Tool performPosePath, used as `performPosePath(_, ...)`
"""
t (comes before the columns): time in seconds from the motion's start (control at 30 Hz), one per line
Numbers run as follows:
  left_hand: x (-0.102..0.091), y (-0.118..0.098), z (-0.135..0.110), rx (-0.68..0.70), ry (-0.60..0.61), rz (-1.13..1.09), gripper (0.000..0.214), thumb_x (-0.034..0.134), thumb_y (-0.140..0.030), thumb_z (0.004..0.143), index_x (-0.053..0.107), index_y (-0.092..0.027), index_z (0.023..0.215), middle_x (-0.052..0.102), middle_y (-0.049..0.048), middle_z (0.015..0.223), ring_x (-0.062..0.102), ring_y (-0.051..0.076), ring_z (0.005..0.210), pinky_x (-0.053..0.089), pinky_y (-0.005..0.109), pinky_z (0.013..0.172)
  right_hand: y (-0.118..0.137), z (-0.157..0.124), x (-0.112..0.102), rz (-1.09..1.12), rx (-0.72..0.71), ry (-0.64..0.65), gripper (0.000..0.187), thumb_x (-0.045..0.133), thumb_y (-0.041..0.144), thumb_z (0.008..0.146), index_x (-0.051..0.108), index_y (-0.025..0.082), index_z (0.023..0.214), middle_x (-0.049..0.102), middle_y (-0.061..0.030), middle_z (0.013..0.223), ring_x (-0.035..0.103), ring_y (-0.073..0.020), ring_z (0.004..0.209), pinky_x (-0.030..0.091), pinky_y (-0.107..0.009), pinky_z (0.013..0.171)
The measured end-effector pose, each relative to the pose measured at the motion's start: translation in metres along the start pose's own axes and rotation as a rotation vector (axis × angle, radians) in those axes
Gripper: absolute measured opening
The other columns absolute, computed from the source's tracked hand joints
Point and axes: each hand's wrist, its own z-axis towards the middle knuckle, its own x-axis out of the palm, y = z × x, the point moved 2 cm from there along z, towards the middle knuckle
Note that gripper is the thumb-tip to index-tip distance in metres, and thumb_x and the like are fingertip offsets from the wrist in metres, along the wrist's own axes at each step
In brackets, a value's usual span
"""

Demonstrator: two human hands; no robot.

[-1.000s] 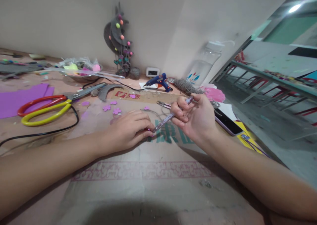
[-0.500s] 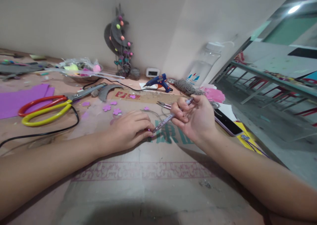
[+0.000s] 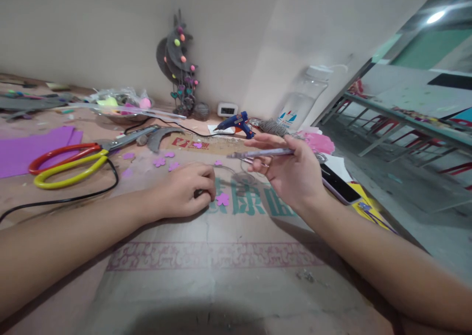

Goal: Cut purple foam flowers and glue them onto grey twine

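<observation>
The right hand (image 3: 291, 175) is pinching a slim translucent pen (image 3: 265, 153); the left hand (image 3: 182, 193) is lying curled shut beside a flat foam flower (image 3: 222, 199).

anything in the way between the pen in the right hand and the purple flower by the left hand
Nothing visible does. The right hand holds the pen level above the cardboard, tip pointing left. The purple flower lies uncovered on the cardboard, just beside the curled fingers of the left hand.
</observation>
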Motion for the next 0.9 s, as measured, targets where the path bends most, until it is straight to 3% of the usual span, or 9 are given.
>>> performPosePath(0.1, -0.002, 0.0, -0.002, 0.045, 0.001, 0.02, 0.022, 0.049, -0.012, 0.076, 0.07, -0.02, 0.079, 0.062, 0.0025, 0.084, 0.058, 0.015, 0.076, 0.045, 0.027, 0.074, -0.002, 0.0, 0.0, -0.072, -0.016, 0.039, 0.044, 0.038, 0.05, 0.089, 0.066, 0.016, 0.084, 0.065, -0.0059, 0.067, 0.057, -0.0158, 0.055, 0.05, -0.031, 0.057)
performPosePath(0.2, -0.001, 0.001, -0.002, 0.085, 0.006, 0.026, 0.025, 0.048, -0.012, 0.077, 0.071, -0.02, 0.083, 0.063, 0.0025, 0.082, 0.059, 0.014, 0.074, 0.046, 0.026, 0.071, -0.01, -0.002, -0.001, -0.183, -0.053, 0.07, 0.042, 0.048, 0.055, 0.085, 0.063, 0.017, 0.086, 0.065, -0.0054, 0.069, 0.06, -0.0165, 0.061, 0.05, -0.031, 0.061)
performPosePath(0.33, 0.001, 0.0, -0.002, 0.122, 0.033, 0.067, 0.025, 0.049, -0.012, 0.077, 0.071, -0.021, 0.085, 0.064, 0.0029, 0.08, 0.06, 0.015, 0.074, 0.046, 0.027, 0.07, -0.023, -0.006, -0.003, -0.378, -0.13, 0.065, 0.025, 0.069, 0.037, 0.077, 0.051, 0.02, 0.076, 0.051, 0.0062, 0.056, 0.049, -0.0089, 0.049, 0.039, -0.022, 0.051)
performPosePath(0.4, 0.001, 0.0, -0.002, 0.128, 0.04, 0.09, 0.024, 0.049, -0.013, 0.078, 0.07, -0.021, 0.085, 0.064, 0.0025, 0.077, 0.059, 0.015, 0.072, 0.045, 0.027, 0.069, -0.031, -0.008, -0.003, -0.398, -0.099, 0.11, 0.021, 0.066, 0.03, 0.08, 0.047, 0.021, 0.077, 0.046, 0.0091, 0.05, 0.043, -0.0076, 0.043, 0.033, -0.02, 0.046)
performPosePath(0.47, 0.001, -0.001, -0.002, 0.132, 0.038, 0.092, 0.023, 0.049, -0.013, 0.078, 0.07, -0.021, 0.085, 0.065, 0.0021, 0.075, 0.059, 0.015, 0.071, 0.045, 0.027, 0.068, -0.037, -0.011, 0.0, -0.335, -0.047, 0.221, 0.01, 0.054, 0.029, 0.087, 0.049, 0.021, 0.086, 0.053, 0.0062, 0.055, 0.049, -0.0099, 0.047, 0.037, -0.021, 0.048)
performPosePath(0.57, 0.001, -0.001, -0.002, 0.15, 0.022, 0.088, 0.024, 0.048, -0.013, 0.079, 0.069, -0.021, 0.087, 0.066, 0.0022, 0.077, 0.06, 0.015, 0.072, 0.044, 0.027, 0.067, -0.043, -0.014, 0.004, -0.302, 0.005, 0.325, 0.013, 0.045, 0.03, 0.089, 0.051, 0.019, 0.091, 0.063, -0.0002, 0.067, 0.058, -0.0129, 0.058, 0.043, -0.025, 0.054)
performPosePath(0.73, 0.002, 0.0, -0.003, 0.175, 0.056, 0.11, 0.026, 0.049, -0.014, 0.08, 0.071, -0.022, 0.09, 0.069, 0.0031, 0.083, 0.062, 0.017, 0.074, 0.045, 0.028, 0.068, -0.047, -0.013, 0.008, -0.546, -0.03, 0.219, 0.022, 0.061, 0.033, 0.082, 0.046, 0.02, 0.073, 0.048, 0.0085, 0.048, 0.04, -0.0064, 0.04, 0.028, -0.018, 0.041)
performPosePath(0.9, 0.002, 0.001, -0.002, 0.182, 0.081, 0.097, 0.025, 0.047, -0.015, 0.081, 0.071, -0.021, 0.087, 0.07, 0.004, 0.081, 0.063, 0.016, 0.072, 0.047, 0.028, 0.069, -0.051, -0.013, 0.01, -0.651, -0.044, 0.181, 0.024, 0.059, 0.027, 0.08, 0.041, 0.021, 0.066, 0.046, 0.0088, 0.044, 0.04, -0.0063, 0.036, 0.027, -0.016, 0.035)
